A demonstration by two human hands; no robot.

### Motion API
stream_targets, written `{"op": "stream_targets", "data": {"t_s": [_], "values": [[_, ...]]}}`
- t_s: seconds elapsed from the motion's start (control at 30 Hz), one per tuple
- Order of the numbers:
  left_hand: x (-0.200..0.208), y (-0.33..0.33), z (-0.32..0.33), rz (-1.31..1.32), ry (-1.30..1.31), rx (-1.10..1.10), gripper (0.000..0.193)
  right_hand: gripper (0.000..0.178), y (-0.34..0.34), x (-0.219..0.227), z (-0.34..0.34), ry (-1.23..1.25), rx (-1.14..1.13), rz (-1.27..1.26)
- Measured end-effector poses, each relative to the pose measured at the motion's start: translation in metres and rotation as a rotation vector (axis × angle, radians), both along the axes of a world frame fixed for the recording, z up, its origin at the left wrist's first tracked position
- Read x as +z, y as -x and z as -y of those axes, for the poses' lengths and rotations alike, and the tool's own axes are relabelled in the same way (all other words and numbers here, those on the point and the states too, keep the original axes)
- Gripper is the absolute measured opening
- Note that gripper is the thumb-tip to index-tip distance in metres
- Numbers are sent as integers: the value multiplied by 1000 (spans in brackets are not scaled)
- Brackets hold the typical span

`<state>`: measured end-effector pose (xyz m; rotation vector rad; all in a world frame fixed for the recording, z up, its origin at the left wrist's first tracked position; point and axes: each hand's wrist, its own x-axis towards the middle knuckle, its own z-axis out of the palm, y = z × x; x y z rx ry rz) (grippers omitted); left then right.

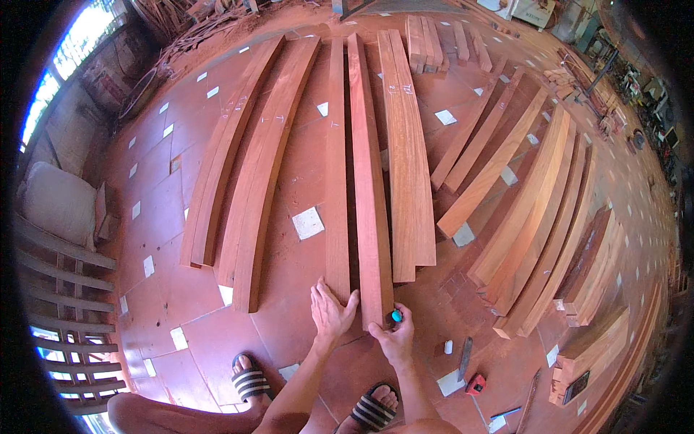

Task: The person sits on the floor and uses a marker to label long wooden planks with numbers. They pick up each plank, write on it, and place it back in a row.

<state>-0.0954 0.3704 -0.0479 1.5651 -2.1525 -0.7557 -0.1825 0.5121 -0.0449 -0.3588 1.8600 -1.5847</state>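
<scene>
Middle beam (366, 181): rosy pink-red on the top face, turning browner at the near end
Narrow board (337, 188): even reddish brown with fine lengthwise grain
Streaked pair of beams (408, 173): orange-brown, darker grain lines, small white marks
Left-hand beams (269, 166): warm red-brown, marked in white
Fanned boards (533, 210): golden tan through orange to brown
Small held item (396, 315): bright turquoise
Floor (155, 231): terracotta red, dotted with white squares
Sandals (250, 383): black with white stripes
Tape measure (476, 384): red with dark parts
Pen-like stick (505, 413): blue
Slatted rack (72, 295): dull grey
</scene>
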Motion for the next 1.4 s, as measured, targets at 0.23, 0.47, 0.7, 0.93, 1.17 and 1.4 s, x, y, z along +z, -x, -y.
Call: {"op": "stream_targets", "data": {"t_s": [0.23, 0.47, 0.7, 0.93, 1.17, 1.4], "values": [[7, -2, 9, 223, -207, -5, 76, 76, 1, 1, -1, 344, -46, 550], [7, -37, 42, -201, -661, -49, 71, 71, -3, 16, 5, 277, -68, 551], [8, -67, 54, -717, -1041, -10, 68, 71, -8, 3, 5, 320, -61, 525], [-9, -69, 50, -902, -1127, 175, 58, 69, -7, 3, 5, 319, -58, 498], [-4, -77, 55, -798, -1042, 182, 58, 72, -5, 8, 6, 302, -57, 511], [15, -68, 53, -151, -513, 95, 54, 73, -17, -10, 10, 145, -76, 230]]}}
